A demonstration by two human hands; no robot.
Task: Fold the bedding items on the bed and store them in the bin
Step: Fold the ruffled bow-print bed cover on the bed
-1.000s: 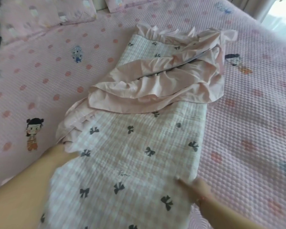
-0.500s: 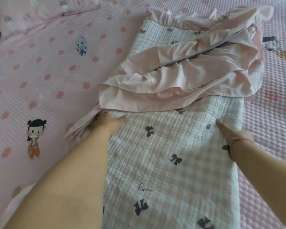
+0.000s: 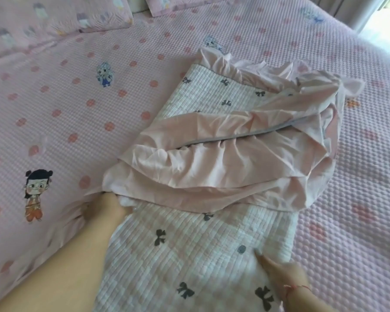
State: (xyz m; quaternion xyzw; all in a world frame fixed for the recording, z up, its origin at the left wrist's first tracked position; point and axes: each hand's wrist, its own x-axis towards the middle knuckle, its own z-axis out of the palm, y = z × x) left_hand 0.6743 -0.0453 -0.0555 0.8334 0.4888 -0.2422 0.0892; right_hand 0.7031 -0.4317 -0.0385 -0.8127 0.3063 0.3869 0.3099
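Observation:
A white quilted cover with a pink check and black bows (image 3: 196, 248) lies lengthwise on the pink bedspread (image 3: 81, 113). Its plain pink ruffled backing (image 3: 230, 163), with a grey zip line, is bunched across the middle. My left hand (image 3: 104, 210) sits at the cover's left edge, with its fingers tucked under the pink ruffle. My right hand (image 3: 282, 273) lies flat on the quilted surface near its right edge, fingers together and pointing up-left. No bin is in view.
Two pink pillows (image 3: 61, 16) lie at the head of the bed. The bedspread carries cartoon figures, one of them at the left (image 3: 35, 194). Bright light and a pale curtain (image 3: 369, 12) mark the far right corner.
My left hand has pushed further under the pink ruffle at the left edge. My right hand has slid back down the quilted cover toward me. The view has pulled back.

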